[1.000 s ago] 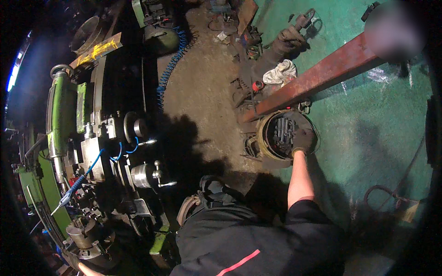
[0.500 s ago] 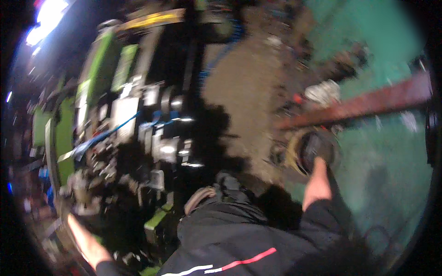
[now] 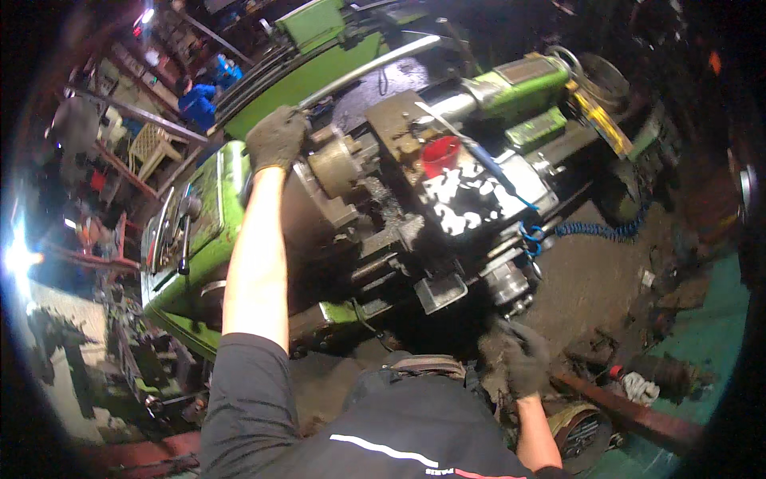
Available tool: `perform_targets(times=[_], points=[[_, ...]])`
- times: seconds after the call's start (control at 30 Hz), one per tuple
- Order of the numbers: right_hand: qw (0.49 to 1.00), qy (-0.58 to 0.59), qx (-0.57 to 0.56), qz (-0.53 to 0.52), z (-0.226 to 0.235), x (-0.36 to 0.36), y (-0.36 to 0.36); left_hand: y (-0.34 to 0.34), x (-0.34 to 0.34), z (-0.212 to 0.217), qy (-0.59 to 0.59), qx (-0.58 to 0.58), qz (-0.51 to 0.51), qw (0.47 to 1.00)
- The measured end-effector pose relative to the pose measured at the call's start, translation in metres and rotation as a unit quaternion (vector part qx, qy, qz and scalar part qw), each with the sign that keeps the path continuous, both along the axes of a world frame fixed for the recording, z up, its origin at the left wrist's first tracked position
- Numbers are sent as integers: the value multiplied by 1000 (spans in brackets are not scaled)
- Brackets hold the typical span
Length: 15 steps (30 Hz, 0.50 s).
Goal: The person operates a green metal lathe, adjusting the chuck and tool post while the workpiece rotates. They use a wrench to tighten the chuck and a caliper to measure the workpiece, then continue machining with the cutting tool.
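A green lathe point(image 3: 226, 203) fills the middle of the view. On top of its headstock side, beside the big chuck point(image 3: 307, 199), lies my left hand point(image 3: 277, 140) in a dark work glove, fingers stretched toward the chuck's upper rim. A brownish round workpiece point(image 3: 335, 166) sits between the chuck jaws. My right hand point(image 3: 523, 359), also gloved, hangs low at the right, just below the carriage handwheel point(image 3: 508, 283) and apart from it. Its fingers look loosely extended and slightly blurred. A red cup point(image 3: 440, 156) and a blue-handled air gun point(image 3: 485, 160) rest on the carriage.
A blue coiled hose point(image 3: 598, 231) runs right from the carriage. At lower right lie a rusty red beam point(image 3: 630, 411) and a round container point(image 3: 578, 435) of metal pieces. A plastic chair point(image 3: 152, 148) and a person in blue point(image 3: 197, 102) are farther back at left.
The view has swung round so the lathe now lies across the front. My left arm has come up onto the lathe; my right hand has moved from above the round container toward the carriage.
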State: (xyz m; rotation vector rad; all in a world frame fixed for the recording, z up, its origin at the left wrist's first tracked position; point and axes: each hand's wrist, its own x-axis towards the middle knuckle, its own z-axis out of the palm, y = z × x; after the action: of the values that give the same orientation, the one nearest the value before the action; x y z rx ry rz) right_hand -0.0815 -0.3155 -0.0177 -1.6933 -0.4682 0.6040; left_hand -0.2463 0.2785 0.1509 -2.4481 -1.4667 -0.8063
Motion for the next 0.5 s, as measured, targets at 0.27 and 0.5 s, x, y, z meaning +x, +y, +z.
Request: perform_targets(times=[0.27, 0.5], points=[[935, -334, 32, 115, -31, -63, 313, 7, -10, -11, -8, 11, -12, 1000], [964, -246, -105, 0, -132, -53, 376, 22, -5, -29, -72, 61, -65, 993]])
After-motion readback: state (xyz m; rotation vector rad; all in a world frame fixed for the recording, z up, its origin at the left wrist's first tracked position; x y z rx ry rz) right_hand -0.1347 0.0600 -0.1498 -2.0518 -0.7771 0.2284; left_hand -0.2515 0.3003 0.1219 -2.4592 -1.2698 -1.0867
